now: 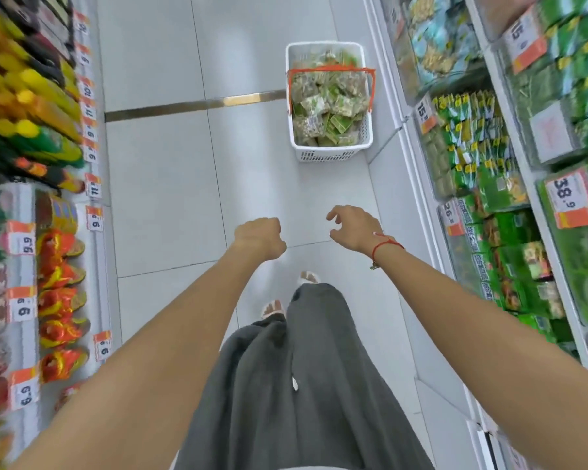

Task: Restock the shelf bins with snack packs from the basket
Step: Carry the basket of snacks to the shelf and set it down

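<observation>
A white plastic basket (333,155) with orange handles stands on the floor ahead, close to the right-hand shelving. It is full of green and beige snack packs (326,106). The clear shelf bins (462,150) on the right hold green snack packs behind orange price tags. My left hand (259,238) hangs over the floor well short of the basket, its fingers curled under and holding nothing. My right hand (353,228) is beside it, fingers spread and loosely bent, empty, with a red string on the wrist.
Shelves on the left (48,164) carry yellow, green and orange packs with price tags. The aisle floor (170,164) of pale tiles runs between both shelf rows, crossed by a metal strip. My grey trousers and sandals show below.
</observation>
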A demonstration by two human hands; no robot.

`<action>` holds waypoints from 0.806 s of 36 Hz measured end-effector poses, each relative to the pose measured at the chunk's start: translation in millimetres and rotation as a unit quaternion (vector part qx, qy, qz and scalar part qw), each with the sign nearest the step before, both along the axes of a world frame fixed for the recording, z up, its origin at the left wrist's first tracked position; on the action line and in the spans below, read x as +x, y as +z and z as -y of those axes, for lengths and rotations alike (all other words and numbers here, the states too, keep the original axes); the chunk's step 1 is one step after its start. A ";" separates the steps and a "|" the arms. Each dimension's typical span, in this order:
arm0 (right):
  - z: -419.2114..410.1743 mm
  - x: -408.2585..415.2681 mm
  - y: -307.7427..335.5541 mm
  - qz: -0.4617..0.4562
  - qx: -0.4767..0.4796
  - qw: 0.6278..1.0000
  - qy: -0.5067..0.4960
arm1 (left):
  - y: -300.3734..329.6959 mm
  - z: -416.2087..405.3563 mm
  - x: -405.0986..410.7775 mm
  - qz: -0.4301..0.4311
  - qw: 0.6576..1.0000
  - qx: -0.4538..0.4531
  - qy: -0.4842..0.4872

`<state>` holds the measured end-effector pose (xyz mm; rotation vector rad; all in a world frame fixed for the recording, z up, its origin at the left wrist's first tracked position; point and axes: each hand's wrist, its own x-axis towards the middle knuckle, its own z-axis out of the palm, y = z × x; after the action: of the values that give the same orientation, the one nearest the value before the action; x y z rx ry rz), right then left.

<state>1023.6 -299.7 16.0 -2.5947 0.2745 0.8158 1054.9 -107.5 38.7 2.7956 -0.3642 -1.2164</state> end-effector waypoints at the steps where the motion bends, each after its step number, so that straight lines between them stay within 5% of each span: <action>1: 5.0 18.3 -0.3 -0.001 0.001 1.000 -0.005 | 0.0 6.3 20.5 0.002 1.000 0.001 -0.003; 17: 120.6 318.7 -15.9 -0.051 -0.006 0.997 -0.060 | -42.9 97.7 338.6 0.028 0.999 -0.029 0.025; 29: 157.6 476.7 -61.9 -0.093 0.072 0.951 -0.284 | -91.5 144.2 550.8 0.092 0.994 -0.047 0.026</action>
<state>1500.3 -457.3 -45.9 -2.1274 0.9292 0.8197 1605.7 -251.7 -52.8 2.8235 -0.3466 -0.9104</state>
